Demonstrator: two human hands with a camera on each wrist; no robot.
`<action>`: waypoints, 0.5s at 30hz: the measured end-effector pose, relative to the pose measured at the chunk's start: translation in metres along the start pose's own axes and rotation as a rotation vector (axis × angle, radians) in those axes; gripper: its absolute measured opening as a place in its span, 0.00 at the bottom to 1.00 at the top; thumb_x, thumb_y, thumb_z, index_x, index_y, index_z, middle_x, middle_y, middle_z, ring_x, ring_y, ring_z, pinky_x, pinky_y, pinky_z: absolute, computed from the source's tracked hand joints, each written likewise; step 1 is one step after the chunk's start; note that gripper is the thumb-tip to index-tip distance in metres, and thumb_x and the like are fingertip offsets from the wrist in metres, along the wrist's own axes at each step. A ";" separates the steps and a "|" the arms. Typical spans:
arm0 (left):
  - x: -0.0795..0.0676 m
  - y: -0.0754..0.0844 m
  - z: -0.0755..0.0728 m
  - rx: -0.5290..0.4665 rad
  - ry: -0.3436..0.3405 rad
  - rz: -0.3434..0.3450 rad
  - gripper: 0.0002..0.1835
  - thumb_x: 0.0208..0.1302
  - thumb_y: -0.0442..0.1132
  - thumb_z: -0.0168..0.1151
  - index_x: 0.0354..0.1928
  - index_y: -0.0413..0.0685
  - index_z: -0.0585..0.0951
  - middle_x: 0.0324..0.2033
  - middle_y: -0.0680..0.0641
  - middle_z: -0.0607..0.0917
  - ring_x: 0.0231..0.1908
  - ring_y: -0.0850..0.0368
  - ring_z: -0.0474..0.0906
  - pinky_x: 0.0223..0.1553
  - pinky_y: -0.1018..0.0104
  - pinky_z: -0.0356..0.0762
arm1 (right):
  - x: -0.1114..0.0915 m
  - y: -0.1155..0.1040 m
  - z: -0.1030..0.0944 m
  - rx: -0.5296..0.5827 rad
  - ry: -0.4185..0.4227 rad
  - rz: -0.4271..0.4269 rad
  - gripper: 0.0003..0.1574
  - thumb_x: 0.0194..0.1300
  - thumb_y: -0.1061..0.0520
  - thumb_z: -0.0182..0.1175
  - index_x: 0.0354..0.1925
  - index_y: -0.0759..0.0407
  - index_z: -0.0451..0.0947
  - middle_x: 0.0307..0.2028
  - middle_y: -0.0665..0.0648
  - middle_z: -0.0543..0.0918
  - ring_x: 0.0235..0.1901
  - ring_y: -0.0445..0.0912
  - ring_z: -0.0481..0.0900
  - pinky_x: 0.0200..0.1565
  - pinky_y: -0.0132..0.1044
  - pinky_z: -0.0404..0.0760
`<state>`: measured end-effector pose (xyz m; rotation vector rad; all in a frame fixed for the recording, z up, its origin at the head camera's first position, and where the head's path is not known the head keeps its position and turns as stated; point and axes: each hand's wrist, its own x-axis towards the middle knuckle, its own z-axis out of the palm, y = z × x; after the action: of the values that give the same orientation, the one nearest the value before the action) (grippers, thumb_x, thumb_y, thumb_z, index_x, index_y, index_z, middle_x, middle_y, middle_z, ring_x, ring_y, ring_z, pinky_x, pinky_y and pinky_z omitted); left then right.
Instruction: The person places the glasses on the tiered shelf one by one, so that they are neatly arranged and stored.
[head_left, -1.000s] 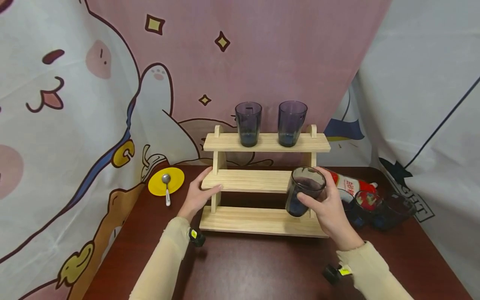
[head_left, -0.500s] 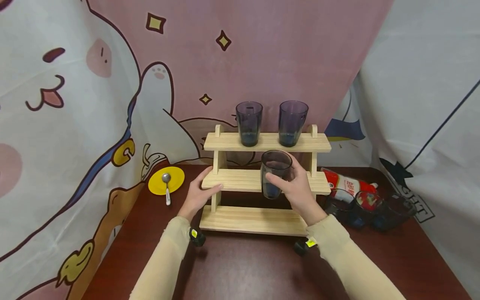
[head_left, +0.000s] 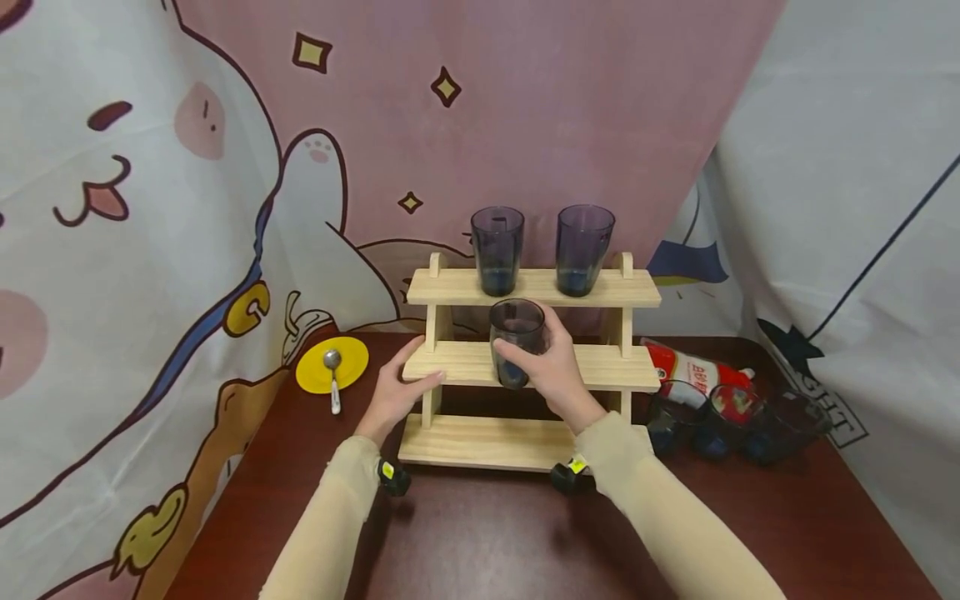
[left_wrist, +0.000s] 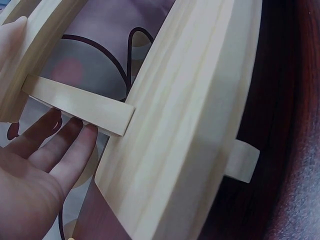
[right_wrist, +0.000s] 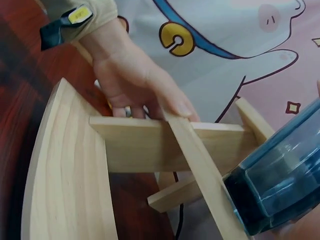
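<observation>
The right hand [head_left: 557, 367] curls round one glass [head_left: 514, 332] at the middle tier of a wooden shelf [head_left: 480, 442], right of the left hand [head_left: 393, 390], which grips the shelf's left end. Two glasses stand on top, three sit by one red packet [head_left: 701, 369], and one spoon [head_left: 334, 387] overhangs one yellow plate [head_left: 311, 367].

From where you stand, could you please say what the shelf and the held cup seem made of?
Shelf: seemingly unvarnished pale wood, matte, with visible grain lines. Held cup: glossy tinted glass, possibly plastic; see-through, with bright highlights.
</observation>
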<state>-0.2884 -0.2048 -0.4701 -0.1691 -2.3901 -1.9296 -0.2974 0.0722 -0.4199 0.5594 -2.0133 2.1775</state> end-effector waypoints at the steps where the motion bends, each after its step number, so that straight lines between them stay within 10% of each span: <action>1: 0.000 0.000 0.000 -0.002 0.004 0.000 0.45 0.63 0.43 0.79 0.80 0.54 0.68 0.76 0.45 0.71 0.73 0.46 0.66 0.71 0.47 0.68 | 0.001 0.001 0.001 0.000 -0.002 -0.002 0.45 0.66 0.59 0.75 0.75 0.47 0.67 0.65 0.61 0.77 0.62 0.51 0.78 0.58 0.38 0.82; 15: -0.003 0.005 0.002 0.007 0.012 -0.002 0.45 0.63 0.42 0.79 0.79 0.51 0.68 0.75 0.44 0.72 0.69 0.45 0.71 0.68 0.49 0.72 | 0.015 0.015 0.015 -0.064 -0.006 -0.045 0.50 0.64 0.57 0.76 0.77 0.47 0.64 0.65 0.55 0.77 0.64 0.50 0.78 0.65 0.49 0.76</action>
<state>-0.2848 -0.2017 -0.4662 -0.1546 -2.3895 -1.9173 -0.3136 0.0534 -0.4277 0.5977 -2.0446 2.0811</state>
